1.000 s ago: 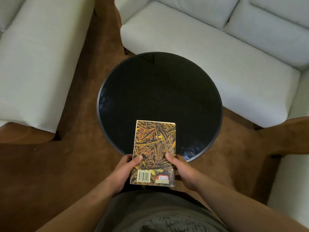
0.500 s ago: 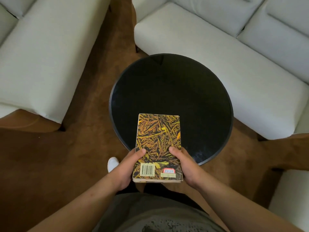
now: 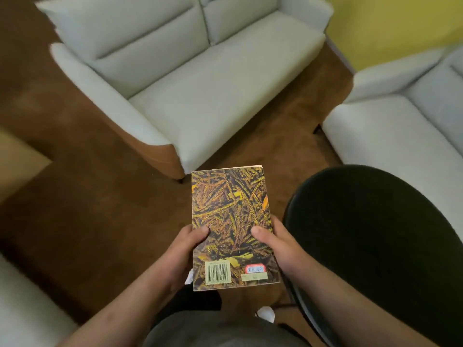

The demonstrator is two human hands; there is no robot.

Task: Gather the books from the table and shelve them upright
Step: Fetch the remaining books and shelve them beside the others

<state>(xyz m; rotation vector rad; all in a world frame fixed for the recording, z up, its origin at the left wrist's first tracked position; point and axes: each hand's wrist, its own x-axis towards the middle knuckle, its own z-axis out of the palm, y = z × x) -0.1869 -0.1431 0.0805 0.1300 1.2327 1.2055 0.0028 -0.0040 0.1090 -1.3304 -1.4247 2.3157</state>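
A paperback book (image 3: 231,211) with a yellow and brown wheat-patterned back cover, a barcode and a red sticker is held flat in front of me over the brown carpet. My left hand (image 3: 186,249) grips its left edge with the thumb on the cover. My right hand (image 3: 275,242) grips its right edge, thumb on top too. The round black table (image 3: 375,234) lies to the right of the book, its top bare. No shelf is in view.
A pale two-seat sofa (image 3: 200,96) stands ahead, another sofa (image 3: 400,136) at the right behind the table, and a pale seat corner (image 3: 22,309) at the lower left. Brown carpet (image 3: 87,209) lies between them. A yellow wall (image 3: 388,23) is at the upper right.
My view has swung left: the table moved from the centre to the right, and the book, still held in both hands, now hangs over the carpet instead of the table's edge.
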